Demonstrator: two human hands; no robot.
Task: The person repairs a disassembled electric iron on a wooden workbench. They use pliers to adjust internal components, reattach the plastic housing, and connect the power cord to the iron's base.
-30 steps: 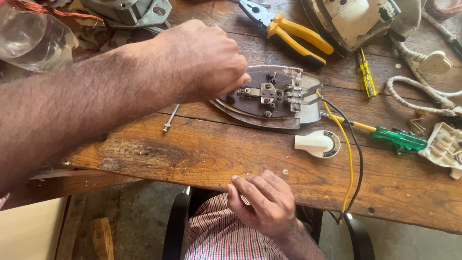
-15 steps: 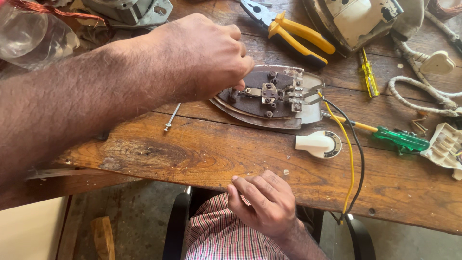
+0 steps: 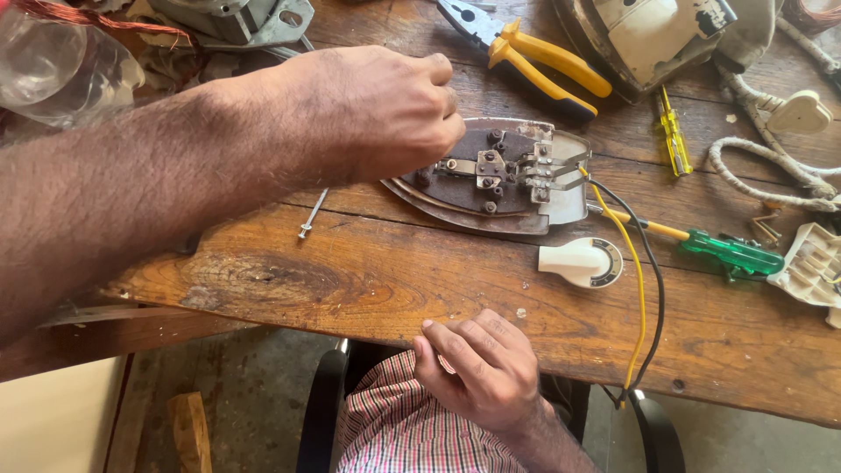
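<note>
— What is seen nearest, at six o'clock?

— The right hand [image 3: 480, 375] is laid on the checked cloth [image 3: 412, 434] of the lap just below the desk [image 3: 350, 280] edge, its fingers loosely curled and gripping nothing; it seems to be kept out of the way there.

— And further in?

— At the centre, the iron soleplate [image 3: 499, 180] is laid flat on the wood with its terminals and screws turned up, so that they can be reached. The left hand [image 3: 377, 109] is brought down over its pointed end at nine o'clock, fingers pinched shut; whether a small part is gripped cannot be told, since the tips are hidden.

— Beyond that?

— A white dial knob [image 3: 583, 261] and green screwdriver [image 3: 727, 252] are set at three o'clock, yellow-handled pliers [image 3: 534, 57] at twelve.
</note>
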